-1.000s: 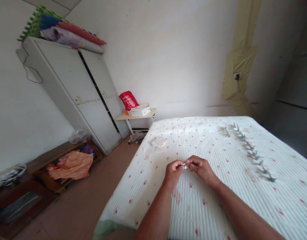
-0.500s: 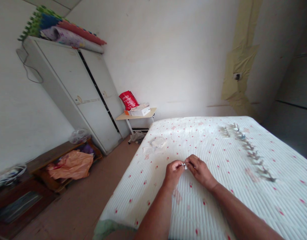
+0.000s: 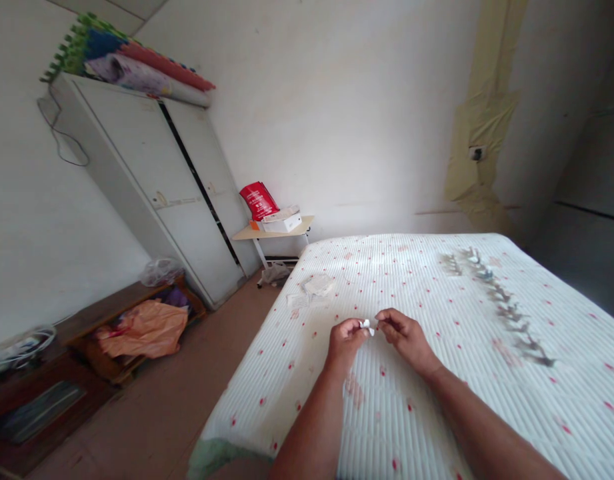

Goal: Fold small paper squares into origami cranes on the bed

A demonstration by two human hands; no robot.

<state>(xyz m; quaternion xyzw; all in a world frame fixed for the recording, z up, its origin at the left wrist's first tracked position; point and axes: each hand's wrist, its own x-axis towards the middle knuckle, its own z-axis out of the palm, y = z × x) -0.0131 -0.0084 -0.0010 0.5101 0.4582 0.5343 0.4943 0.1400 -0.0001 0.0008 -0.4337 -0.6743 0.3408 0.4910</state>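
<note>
White piece point(image 3: 369, 327), small, held up over the bed, pinched between thumb and fingers of the left hand point(image 3: 343, 343). Right hand point(image 3: 404, 337) sits just beside it, thumb and forefinger close together; cannot tell if anything is between them.

Change: in both earlier frames the right fingertips were at the piece, both hands meeting there. Now they're off to the right with a narrow gap, so more of the piece shows. Left hand roughly same place, same grip. Room contents unchanged; view shifted very slightly.

Piece looks: bright white, irregular, a couple of lobes or flaps sticking out past the left fingertips, one pointing down and right. Material unclear, detail too small.

Bed cover point(image 3: 411, 280): white, ribbed, red dots and pinkish patches. Row of small grey-brown objects point(image 3: 519, 320) runs along its right part, blurred, with a shorter cluster point(image 3: 451, 263) beside the far end. Clear-looking packet point(image 3: 317, 285) lies flat on the left part, near the far side.

Writing: red bag point(image 3: 259, 200) on the small table point(image 3: 244, 233) has white lettering in several lines, too small to read. White box point(image 3: 285, 223) next to it carries a tiny dark mark, unreadable. Wardrobe point(image 3: 137, 160) door has a faint printed strip near the handle, not legible. No brand can be made out.
</note>
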